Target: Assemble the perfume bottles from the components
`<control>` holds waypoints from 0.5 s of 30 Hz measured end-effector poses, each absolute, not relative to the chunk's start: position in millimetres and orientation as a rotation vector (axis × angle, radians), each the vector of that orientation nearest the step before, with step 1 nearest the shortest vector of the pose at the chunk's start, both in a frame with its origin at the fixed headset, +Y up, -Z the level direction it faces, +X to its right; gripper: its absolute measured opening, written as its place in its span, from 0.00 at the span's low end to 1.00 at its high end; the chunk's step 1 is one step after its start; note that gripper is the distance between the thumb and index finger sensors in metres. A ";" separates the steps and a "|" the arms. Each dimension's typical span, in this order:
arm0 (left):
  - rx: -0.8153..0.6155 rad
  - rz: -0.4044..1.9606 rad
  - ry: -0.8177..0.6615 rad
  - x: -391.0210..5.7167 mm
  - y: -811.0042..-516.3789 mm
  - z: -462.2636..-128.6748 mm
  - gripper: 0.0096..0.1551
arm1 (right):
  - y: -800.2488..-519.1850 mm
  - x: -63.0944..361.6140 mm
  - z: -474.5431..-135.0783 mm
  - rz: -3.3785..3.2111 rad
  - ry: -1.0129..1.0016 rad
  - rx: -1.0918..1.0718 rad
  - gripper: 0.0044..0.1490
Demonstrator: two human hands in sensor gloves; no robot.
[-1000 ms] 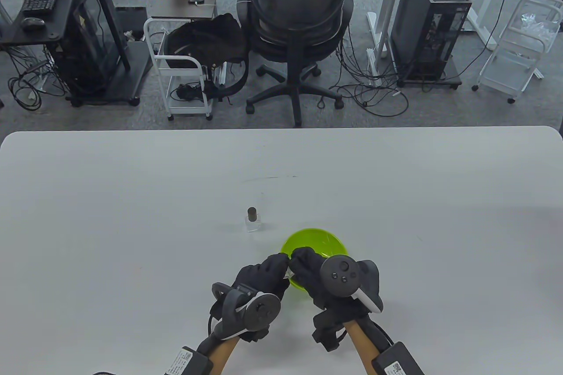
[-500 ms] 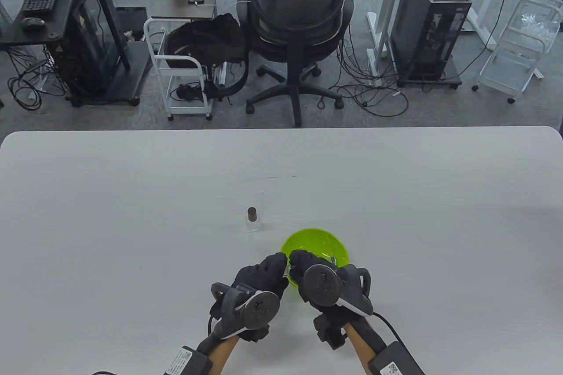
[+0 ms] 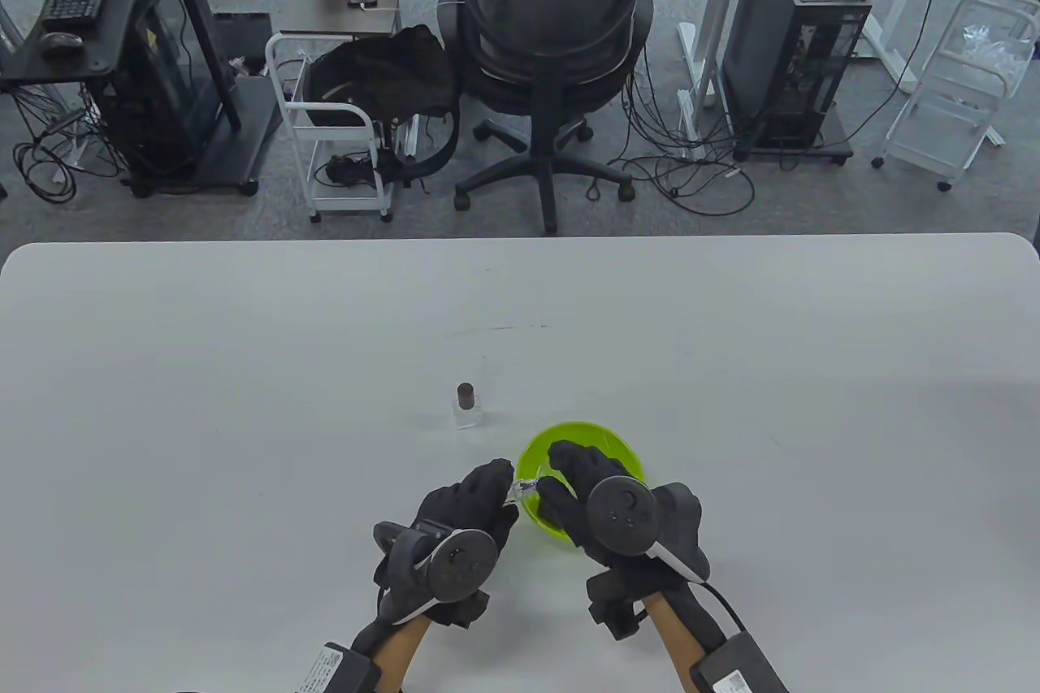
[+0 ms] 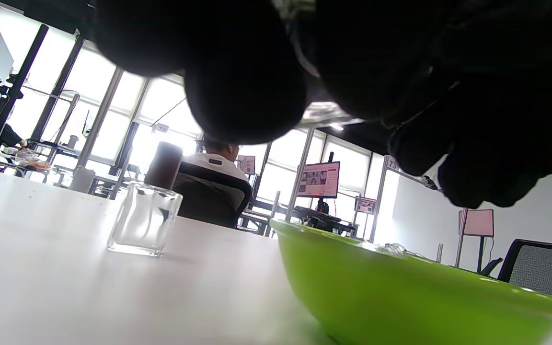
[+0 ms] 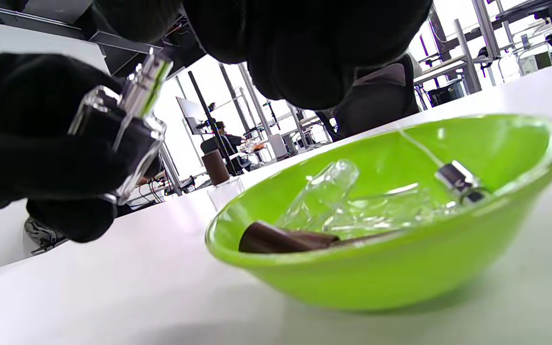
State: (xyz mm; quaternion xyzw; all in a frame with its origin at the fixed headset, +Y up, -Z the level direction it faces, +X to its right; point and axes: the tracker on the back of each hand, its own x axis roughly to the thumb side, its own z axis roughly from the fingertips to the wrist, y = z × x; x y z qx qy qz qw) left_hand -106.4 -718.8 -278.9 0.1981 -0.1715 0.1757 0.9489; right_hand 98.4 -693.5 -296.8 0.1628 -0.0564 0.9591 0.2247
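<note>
My left hand (image 3: 497,488) grips a clear glass bottle (image 3: 522,489) fitted with a silver spray head, tilted, just left of the green bowl (image 3: 605,445). The right wrist view shows that bottle (image 5: 122,129) wrapped in the left hand's fingers (image 5: 31,134). My right hand (image 3: 559,474) hovers over the bowl's near-left rim with its fingers spread and nothing in them. In the bowl (image 5: 400,273) lie a brown cap (image 5: 276,240), a clear bottle (image 5: 324,191) and a silver sprayer (image 5: 459,184) with a thin tube. A finished bottle (image 3: 467,407) with a brown cap stands farther back on the table.
The white table (image 3: 244,400) stretches wide to either side. Beyond its far edge stands a black office chair (image 3: 552,35) with a person seated in it. The finished bottle (image 4: 144,220) stands a short way left of the bowl (image 4: 400,297).
The two hands were together at the bottle; now my right hand has let go and spread over the bowl. My left hand has shifted slightly left with the bottle.
</note>
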 end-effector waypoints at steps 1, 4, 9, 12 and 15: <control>0.401 0.358 -0.347 -106.9 -719.1 -279.3 0.31 | -691.2 100.5 -296.2 2.643 -0.149 0.450 0.34; 0.398 0.361 -0.340 -107.8 -719.3 -280.3 0.31 | -684.2 105.7 -294.5 2.676 -0.067 0.524 0.32; 0.395 0.377 -0.326 -111.1 -718.2 -281.9 0.31 | -681.1 94.9 -292.6 2.878 0.178 0.650 0.30; 0.398 0.392 -0.317 -115.1 -717.4 -281.4 0.31 | -686.8 83.5 -292.6 2.977 0.225 0.653 0.28; 0.399 0.392 -0.314 -117.9 -717.4 -280.1 0.31 | -694.6 77.8 -297.8 3.047 0.278 0.605 0.28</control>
